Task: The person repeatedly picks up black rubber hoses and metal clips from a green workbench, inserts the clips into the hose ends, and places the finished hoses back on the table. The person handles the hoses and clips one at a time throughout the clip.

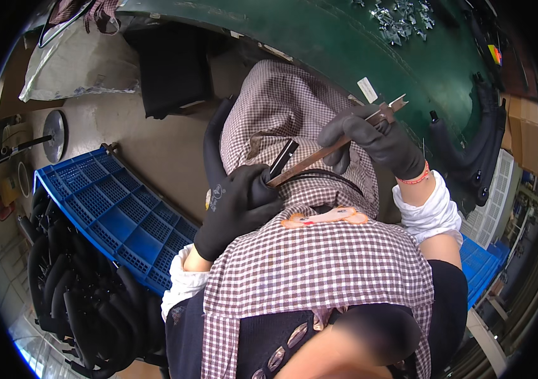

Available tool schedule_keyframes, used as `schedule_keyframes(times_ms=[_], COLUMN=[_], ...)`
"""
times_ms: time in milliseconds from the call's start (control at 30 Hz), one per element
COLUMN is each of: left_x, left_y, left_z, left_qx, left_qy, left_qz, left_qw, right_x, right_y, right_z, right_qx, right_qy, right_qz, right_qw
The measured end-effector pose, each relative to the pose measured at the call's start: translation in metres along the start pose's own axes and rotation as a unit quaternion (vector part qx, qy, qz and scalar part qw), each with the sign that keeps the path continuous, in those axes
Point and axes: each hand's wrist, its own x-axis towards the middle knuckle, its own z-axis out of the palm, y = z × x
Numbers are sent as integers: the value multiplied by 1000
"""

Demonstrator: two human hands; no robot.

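My right hand (379,142), in a dark grey glove, is closed around the upper part of a worn metal caliper (321,153), close to its jaws. The caliper slants across my lap, its lower end reaching my left hand (240,199). That hand, in a black glove, is closed around a short black piece with a pale stripe (283,159), whose exact kind I cannot make out. Both things meet at my left fingers, which hide their lower ends. Beneath them lies my checked apron (319,271).
A green table (319,44) spans the far side, with a pile of small metal parts (402,19) and a white label (367,90). Curved black tubes (471,145) lie at right. A blue plastic crate (130,221) stands at left beside many black foam-covered tubes (85,303).
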Motion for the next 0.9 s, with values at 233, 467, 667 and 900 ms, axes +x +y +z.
schedule_keyframes(times_ms=[233, 467, 667, 900], left_x=[9, 12, 19, 17], left_y=[-6, -2, 13, 17], left_z=[8, -7, -20, -32], left_qx=[30, -37, -78, -170], left_qy=[48, 84, 104, 142], left_qz=[114, 45, -34, -91], left_qw=[992, 995, 991, 971], right_x=[9, 18, 4, 9], right_y=[-2, 50, 10, 15], right_z=[17, 29, -5, -18], right_qx=[-34, 110, -29, 54], right_qy=[-40, 14, 87, 151], right_qz=[20, -64, -144, -84], right_qw=[998, 992, 985, 984])
